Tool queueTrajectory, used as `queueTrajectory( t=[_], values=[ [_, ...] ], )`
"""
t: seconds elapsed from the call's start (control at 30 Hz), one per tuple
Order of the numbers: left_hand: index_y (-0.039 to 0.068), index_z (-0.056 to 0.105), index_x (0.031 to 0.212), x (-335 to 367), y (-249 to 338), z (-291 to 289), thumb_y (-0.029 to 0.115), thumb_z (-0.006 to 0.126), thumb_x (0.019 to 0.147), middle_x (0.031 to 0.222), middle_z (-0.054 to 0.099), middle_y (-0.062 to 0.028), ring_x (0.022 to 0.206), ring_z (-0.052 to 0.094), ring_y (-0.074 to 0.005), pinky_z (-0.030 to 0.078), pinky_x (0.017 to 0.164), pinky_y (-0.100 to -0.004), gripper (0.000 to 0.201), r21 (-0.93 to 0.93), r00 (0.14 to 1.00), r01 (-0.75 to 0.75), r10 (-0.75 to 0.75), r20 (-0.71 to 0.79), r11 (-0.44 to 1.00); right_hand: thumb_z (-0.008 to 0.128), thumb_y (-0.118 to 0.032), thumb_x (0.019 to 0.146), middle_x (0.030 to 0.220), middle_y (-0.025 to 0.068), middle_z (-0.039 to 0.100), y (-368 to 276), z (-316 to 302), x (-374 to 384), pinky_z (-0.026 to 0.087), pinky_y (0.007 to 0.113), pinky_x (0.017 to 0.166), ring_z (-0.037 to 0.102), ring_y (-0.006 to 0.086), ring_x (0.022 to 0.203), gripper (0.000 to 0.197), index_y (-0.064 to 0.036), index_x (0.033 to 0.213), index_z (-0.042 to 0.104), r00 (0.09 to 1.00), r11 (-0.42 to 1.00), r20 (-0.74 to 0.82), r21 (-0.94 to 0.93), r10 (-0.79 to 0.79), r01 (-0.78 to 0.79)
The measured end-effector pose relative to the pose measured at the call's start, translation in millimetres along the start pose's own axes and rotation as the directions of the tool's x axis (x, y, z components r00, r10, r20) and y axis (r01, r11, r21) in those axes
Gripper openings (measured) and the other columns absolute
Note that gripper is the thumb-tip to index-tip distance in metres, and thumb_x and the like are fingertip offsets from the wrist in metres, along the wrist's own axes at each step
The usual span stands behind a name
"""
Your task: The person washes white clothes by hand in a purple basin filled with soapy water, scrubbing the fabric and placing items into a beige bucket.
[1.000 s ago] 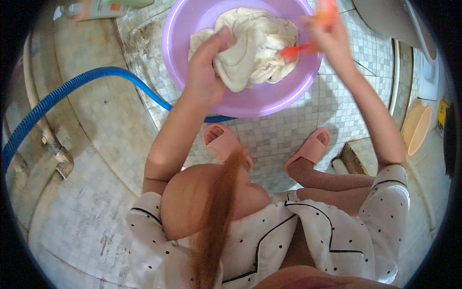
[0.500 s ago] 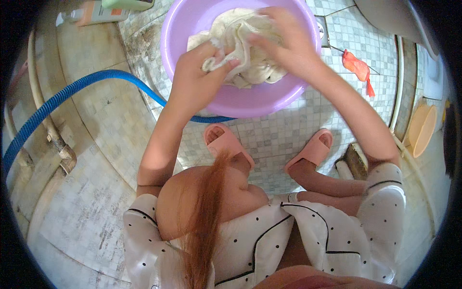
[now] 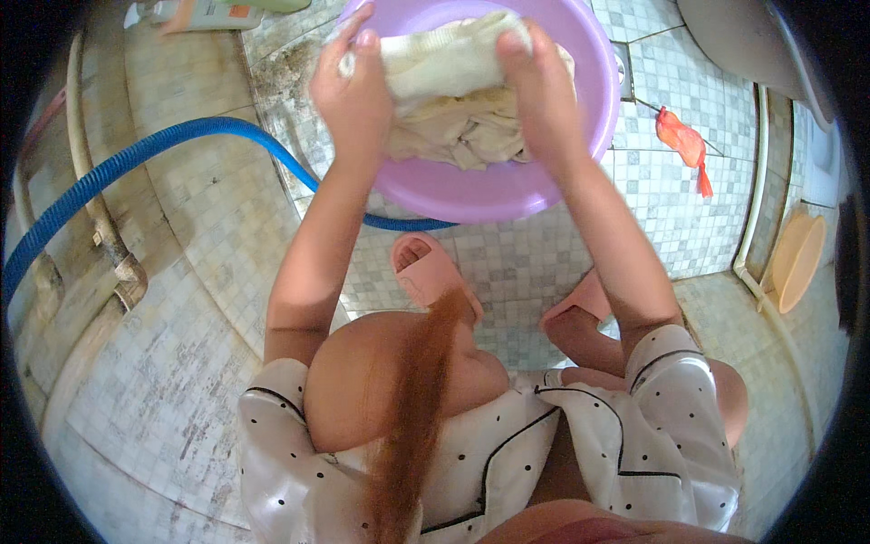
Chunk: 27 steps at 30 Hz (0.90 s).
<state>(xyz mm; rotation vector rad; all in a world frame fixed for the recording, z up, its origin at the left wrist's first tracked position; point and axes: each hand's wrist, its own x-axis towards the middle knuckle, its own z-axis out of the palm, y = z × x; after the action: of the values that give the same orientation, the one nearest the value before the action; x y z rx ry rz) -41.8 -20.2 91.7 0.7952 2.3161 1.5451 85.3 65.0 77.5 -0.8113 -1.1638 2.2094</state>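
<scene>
Ribbed cream cloth (image 3: 439, 68) spans the gap between left hand (image 3: 352, 109) and right hand (image 3: 549, 109) — each closed on one end, thumbs nearest the wearer. It looks soft and limp, probably heavier if wet; its ends seem the surest hold. Forearms reach forward, angling inward — cloth raised above the purple plastic basin (image 3: 485, 201).

Cream cloth (image 3: 444, 68), lilac basin (image 3: 476, 195), blue hose (image 3: 136, 150), black-dotted white clothing (image 3: 489, 453)
</scene>
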Motion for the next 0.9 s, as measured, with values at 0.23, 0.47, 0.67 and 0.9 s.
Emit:
queueTrajectory(
  t=[0.23, 0.47, 0.67, 0.9],
  values=[
    [0.006, 0.059, 0.081, -8.5, -5.9, 61.6, 0.037, 0.05, 0.09, 0.066, 0.055, -0.0016, 0.056, 0.053, -0.0107, 0.042, 0.052, -0.0235, 0.033, -0.54, 0.728, 0.646, -0.647, 0.225, 0.54, 0.061, -0.029, 0.076, 0.063, 0.0161, 0.058, 12.7, 17.5, 49.9, 0.044, 0.042, 0.058, 0.057, 0.0337, 0.058, 0.028, -0.0017, 0.069, 0.059, 0.925, 0.848, -0.182, -0.486, -0.334, 0.211],
    [0.003, 0.057, 0.093, 13.5, -103.4, 32.0, 0.035, 0.045, 0.092, 0.08, 0.059, -0.0064, 0.072, 0.059, -0.0153, 0.047, 0.057, -0.0296, 0.035, -0.671, 0.691, 0.718, -0.309, 0.654, 0.187, 0.057, -0.032, 0.079, 0.063, 0.0215, 0.058, 33.3, 43.5, 18.4, 0.044, 0.042, 0.053, 0.058, 0.0364, 0.058, 0.033, -0.0004, 0.07, 0.061, 0.883, 0.546, 0.038, -0.773, -0.467, 0.322],
    [-0.007, 0.055, 0.105, 12.0, -16.2, 33.6, 0.037, 0.043, 0.092, 0.096, 0.057, -0.0133, 0.084, 0.053, -0.0168, 0.044, 0.072, -0.029, 0.048, -0.489, 0.614, 0.752, -0.74, 0.273, 0.443, 0.057, -0.035, 0.08, 0.055, 0.0183, 0.054, 50.7, 50.5, 24.1, 0.042, 0.033, 0.051, 0.054, 0.0289, 0.052, 0.039, -0.0009, 0.062, 0.059, 0.833, 0.457, 0.035, -0.823, -0.553, 0.338],
    [-0.005, 0.05, 0.112, 7.5, -17.8, 28.4, 0.04, 0.042, 0.091, 0.102, 0.056, -0.0147, 0.09, 0.053, -0.0229, 0.042, 0.081, -0.0335, 0.051, -0.431, 0.595, 0.79, -0.716, 0.364, 0.437, 0.056, -0.033, 0.08, 0.051, 0.0122, 0.053, 28.7, 52.6, 18.1, 0.043, 0.037, 0.046, 0.053, 0.0234, 0.046, 0.037, -0.0008, 0.063, 0.059, 0.906, 0.61, 0.001, -0.738, -0.424, 0.287]
  ],
)
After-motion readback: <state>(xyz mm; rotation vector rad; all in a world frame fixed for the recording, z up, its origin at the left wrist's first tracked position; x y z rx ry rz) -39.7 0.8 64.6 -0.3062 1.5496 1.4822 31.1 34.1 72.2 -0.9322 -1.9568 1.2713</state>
